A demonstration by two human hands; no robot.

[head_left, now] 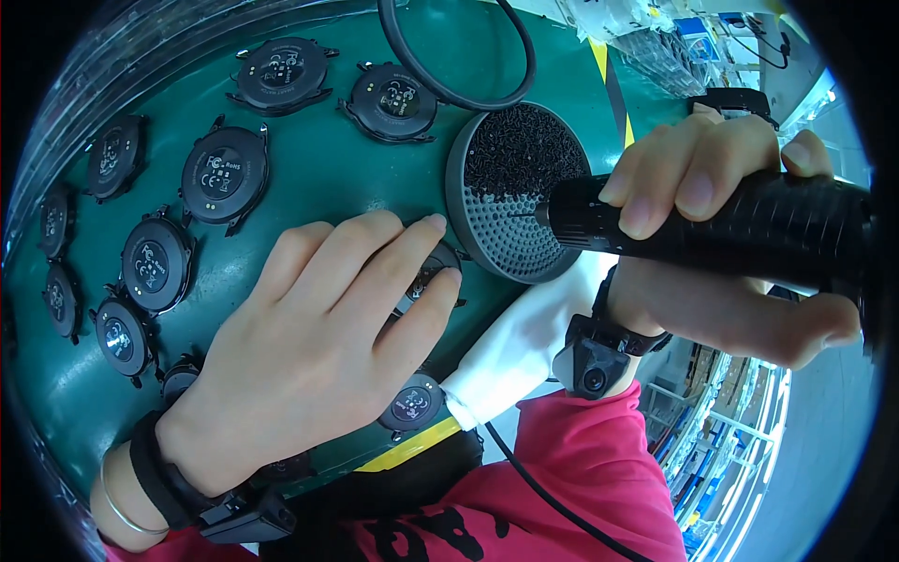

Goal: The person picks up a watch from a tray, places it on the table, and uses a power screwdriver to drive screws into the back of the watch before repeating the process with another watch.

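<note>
My left hand is closed over a black smartwatch case on the green mat, fingertips and thumb at its edges. The palm and fingers cover much of that case. A black electric screwdriver lies in the grip of my right hand, held nearly level. Its thin bit points left over a round grey screw tray. Small black screws heap up in the far part of the tray, and rows of little holes show in the near part. Whether the bit carries a screw is too small to tell.
Several more watch cases lie back side up across the green mat. A thick black cable loops beyond the tray. Yellow-black tape marks the mat's edge. White cloth lies beside the tray. Bagged parts sit at far right.
</note>
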